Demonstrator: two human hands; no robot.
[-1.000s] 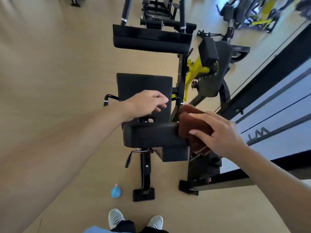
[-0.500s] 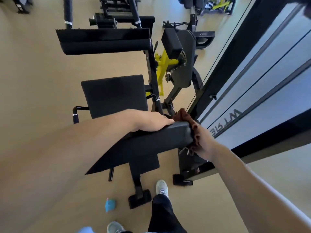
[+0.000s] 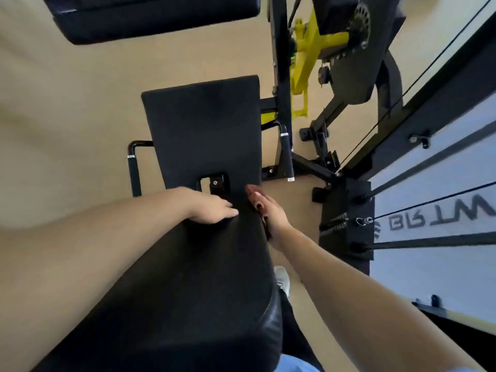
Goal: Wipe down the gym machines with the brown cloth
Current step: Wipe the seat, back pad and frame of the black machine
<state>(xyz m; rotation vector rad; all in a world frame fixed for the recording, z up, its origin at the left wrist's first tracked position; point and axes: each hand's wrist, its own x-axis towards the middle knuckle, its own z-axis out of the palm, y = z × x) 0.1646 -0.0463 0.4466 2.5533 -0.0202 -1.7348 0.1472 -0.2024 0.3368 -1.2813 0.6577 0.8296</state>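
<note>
A black padded back pad point(image 3: 188, 285) of the gym machine fills the lower middle of the head view, with the black seat pad point(image 3: 201, 130) below it. My left hand point(image 3: 212, 208) rests on the pad's far end, fingers flat. My right hand point(image 3: 273, 216) presses the brown cloth point(image 3: 255, 197) against the pad's right side edge; only a strip of the cloth shows past my fingers. How the right fingers lie round the cloth is mostly hidden.
Another black pad point(image 3: 150, 14) hangs at the top. A yellow and black frame point(image 3: 311, 55) stands at the upper right. A mirror wall with cables point(image 3: 434, 200) runs along the right. Black handles point(image 3: 285, 154) flank the seat. My shoe point(image 3: 283, 277) stands on the tan floor.
My head has moved in closer over the machine. My right hand slid the cloth from the pad's end round to its right side edge. My left hand stays on the pad.
</note>
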